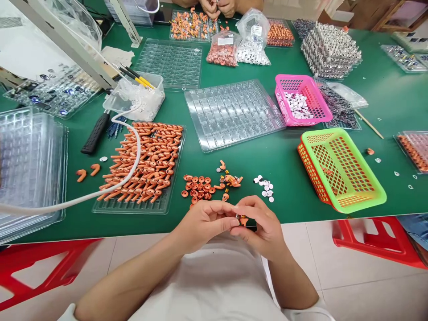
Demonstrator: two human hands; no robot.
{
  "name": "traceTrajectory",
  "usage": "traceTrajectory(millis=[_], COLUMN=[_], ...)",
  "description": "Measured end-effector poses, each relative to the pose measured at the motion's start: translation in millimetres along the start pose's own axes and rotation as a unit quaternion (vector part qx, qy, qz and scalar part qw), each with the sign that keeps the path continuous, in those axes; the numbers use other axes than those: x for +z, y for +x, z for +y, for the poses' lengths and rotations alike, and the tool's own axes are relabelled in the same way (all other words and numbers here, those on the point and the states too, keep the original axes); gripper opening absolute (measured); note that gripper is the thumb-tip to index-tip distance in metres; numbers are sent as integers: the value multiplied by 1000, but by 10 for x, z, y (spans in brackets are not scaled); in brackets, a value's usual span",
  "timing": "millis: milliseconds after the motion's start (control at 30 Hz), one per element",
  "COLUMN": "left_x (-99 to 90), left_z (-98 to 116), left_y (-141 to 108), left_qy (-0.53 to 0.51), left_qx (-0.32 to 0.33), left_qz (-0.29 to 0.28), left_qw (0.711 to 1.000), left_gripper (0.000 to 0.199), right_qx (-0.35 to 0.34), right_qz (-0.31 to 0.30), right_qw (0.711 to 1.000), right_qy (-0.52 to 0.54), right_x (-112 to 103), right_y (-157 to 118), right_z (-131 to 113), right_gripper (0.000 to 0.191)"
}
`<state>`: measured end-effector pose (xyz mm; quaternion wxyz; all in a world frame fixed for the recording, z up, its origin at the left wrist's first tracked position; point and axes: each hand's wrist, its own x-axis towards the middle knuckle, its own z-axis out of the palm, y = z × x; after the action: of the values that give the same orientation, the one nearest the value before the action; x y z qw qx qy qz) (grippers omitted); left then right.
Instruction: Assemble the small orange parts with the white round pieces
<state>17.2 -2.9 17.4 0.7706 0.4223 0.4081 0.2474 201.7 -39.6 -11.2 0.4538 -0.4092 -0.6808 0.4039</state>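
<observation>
My left hand (207, 225) and my right hand (262, 227) meet just past the table's near edge. Between their fingertips is a small orange part (243, 220) with yellow and dark bits; both hands pinch it, and fingers cover much of it. Beyond my hands lie orange round caps (200, 187), a few orange curved pieces with wires (232, 180) and white discs (267, 187). To the left, rows of orange stem-shaped shells (143, 160) fill a clear tray.
A green basket (368, 191) stands at the right, with a pink basket (284, 107) of white discs behind it. An empty-looking clear tray (227, 116) lies mid-table. A white cable (83, 198) arches over the left. Another person's hands (219, 6) are at the far side.
</observation>
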Motion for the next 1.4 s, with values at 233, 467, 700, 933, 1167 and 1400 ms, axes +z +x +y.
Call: traceTrajectory(millis=[233,467,700,933,1167,1400], left_x=[26,38,77,68,89,68], left_z=[5,-1,-62,-176,-208,-252], left_y=[-6,1,-12,0,12,16], left_qy=[0,94,242,282,359,344], left_qx=[16,36,92,170,249,251], left_qz=[26,25,67,115,147,141], left_qw=[1000,995,964,937,887,894], left_gripper=[17,20,21,14,10,13], right_qx=[-14,-9,0,131,125,207], right_qz=[-17,3,41,49,65,72], right_qw=[998,991,984,987,985,975], right_qy=[-53,-130,-176,-79,-102,-21], right_x=[-73,-25,59,85,134,105], right_y=[-6,-39,-51,-49,-39,-45], right_z=[-23,-34,14,-7,-13,8], right_gripper=[42,33,20,12,10,9])
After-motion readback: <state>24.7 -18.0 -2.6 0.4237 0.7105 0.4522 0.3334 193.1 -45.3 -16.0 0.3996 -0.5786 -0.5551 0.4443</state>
